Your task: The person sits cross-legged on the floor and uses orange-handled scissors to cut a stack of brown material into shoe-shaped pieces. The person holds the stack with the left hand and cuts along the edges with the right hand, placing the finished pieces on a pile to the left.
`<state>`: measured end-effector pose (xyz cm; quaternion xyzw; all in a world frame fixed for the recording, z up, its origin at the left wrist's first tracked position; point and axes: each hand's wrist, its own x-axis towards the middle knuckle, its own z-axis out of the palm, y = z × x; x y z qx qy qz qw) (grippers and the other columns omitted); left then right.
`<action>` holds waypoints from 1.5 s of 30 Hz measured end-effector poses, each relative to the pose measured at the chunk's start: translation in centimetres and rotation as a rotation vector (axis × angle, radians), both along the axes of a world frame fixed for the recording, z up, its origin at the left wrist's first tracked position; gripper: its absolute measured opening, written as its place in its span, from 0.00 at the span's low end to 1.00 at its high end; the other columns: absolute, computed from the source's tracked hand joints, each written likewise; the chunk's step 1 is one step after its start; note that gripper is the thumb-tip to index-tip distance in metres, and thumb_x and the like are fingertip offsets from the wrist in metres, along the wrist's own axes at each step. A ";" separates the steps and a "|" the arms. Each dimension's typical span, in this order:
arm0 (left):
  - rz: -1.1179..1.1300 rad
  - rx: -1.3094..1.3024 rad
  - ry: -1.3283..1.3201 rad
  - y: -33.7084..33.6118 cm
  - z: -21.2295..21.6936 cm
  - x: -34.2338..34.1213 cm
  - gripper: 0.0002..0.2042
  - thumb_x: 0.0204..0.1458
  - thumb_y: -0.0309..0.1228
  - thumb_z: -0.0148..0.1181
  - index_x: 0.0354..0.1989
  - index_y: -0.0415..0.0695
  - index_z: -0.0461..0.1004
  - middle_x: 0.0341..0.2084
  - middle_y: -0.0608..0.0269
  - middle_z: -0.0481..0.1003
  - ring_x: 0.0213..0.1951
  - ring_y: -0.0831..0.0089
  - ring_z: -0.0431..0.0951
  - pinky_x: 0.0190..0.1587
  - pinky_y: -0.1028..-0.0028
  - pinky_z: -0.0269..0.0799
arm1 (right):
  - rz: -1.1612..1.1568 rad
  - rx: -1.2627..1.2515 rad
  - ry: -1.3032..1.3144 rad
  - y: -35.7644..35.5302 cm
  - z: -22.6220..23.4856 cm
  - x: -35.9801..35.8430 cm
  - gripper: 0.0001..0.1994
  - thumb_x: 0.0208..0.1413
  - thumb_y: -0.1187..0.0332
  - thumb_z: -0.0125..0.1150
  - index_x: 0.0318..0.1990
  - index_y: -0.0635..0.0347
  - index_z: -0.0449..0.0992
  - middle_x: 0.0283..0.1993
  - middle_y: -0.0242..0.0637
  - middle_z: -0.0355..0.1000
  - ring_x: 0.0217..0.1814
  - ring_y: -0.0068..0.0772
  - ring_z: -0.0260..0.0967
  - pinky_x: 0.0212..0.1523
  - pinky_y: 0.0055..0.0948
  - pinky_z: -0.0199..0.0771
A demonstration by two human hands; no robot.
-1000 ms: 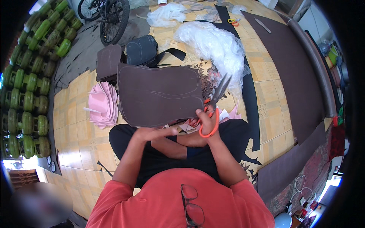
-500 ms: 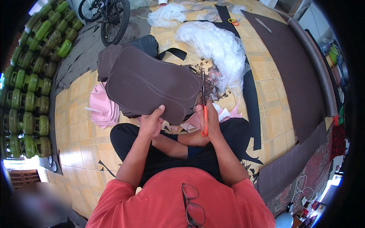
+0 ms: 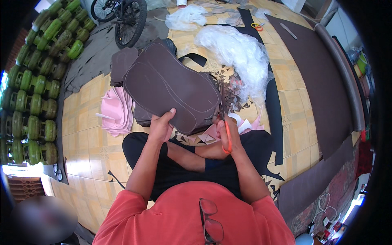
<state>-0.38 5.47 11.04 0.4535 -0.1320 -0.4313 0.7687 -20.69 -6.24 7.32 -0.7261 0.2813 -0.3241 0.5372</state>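
Note:
My left hand (image 3: 162,125) pinches the near edge of a dark brown sheet (image 3: 163,81), thumb on top. Pale curved outlines are drawn on that sheet, and its edge is cut round. In my right hand (image 3: 227,134) is a pair of scissors (image 3: 228,141) with orange handles, blades pointing away from me along the sheet's right edge. Whether the blades bite into the material I cannot tell. Beneath the sheet lies a pile of similar brown pieces (image 3: 142,116). A stack of pink pieces (image 3: 116,112) sits left of it, and small brown offcuts (image 3: 237,92) are scattered to the right.
Crumpled clear plastic (image 3: 239,57) lies beyond the offcuts, beside a long black strip (image 3: 274,110). Yellow-handled scissors (image 3: 257,27) rest farther off. A brown sheet unrolls from a roll (image 3: 347,77) at right. Green gas cylinders (image 3: 36,85) are stacked at left; a bicycle (image 3: 130,24) stands behind.
The brown sheet has turned slightly clockwise in my left hand. My right hand and the scissors have shifted a little right, and the whole view has moved slightly.

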 end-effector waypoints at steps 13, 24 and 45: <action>-0.004 0.097 -0.037 1.0 -0.6 1.7 0.22 0.48 0.17 0.54 0.54 0.35 0.65 0.45 0.54 0.73 0.46 0.62 0.77 0.51 0.64 0.73 | -0.072 -0.008 0.115 -1.0 -2.0 -0.6 0.23 0.64 0.50 0.45 0.32 0.64 0.68 0.20 0.38 0.63 0.20 0.30 0.61 0.22 0.28 0.61; -0.276 0.446 -0.140 3.1 -1.0 1.6 0.30 0.37 0.20 0.59 0.55 0.36 0.68 0.46 0.59 0.72 0.50 0.65 0.70 0.56 0.68 0.62 | -0.115 -0.131 0.127 -2.0 1.6 0.3 0.17 0.62 0.59 0.53 0.32 0.66 0.62 0.25 0.54 0.65 0.28 0.57 0.65 0.30 0.42 0.64; -0.341 0.554 -0.310 4.3 -1.3 10.5 0.28 0.36 0.26 0.61 0.52 0.34 0.69 0.40 0.57 0.74 0.46 0.68 0.72 0.52 0.73 0.65 | 0.000 0.124 0.296 -3.7 -3.5 -2.4 0.23 0.62 0.51 0.52 0.25 0.64 0.69 0.18 0.34 0.63 0.21 0.26 0.61 0.25 0.29 0.63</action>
